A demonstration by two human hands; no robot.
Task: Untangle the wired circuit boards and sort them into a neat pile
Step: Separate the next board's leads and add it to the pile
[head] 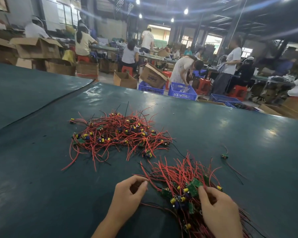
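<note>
A tangled heap of small green circuit boards (117,134) with red and black wires lies mid-table. A second, more ordered pile of wired boards (184,182) lies near me, wires fanning away. My left hand (129,194) pinches a red and a black wire at the near pile's left edge. On that pile's right side, my right hand (217,206) rests with curled fingers, its thumb and fingertips at a green board. One single wired board (224,156) lies apart at the right.
The dark green table mat (41,177) has a seam running diagonally at the left. Beyond the far edge stand blue crates (181,91), cardboard boxes (152,76), red stools and several people working at other benches.
</note>
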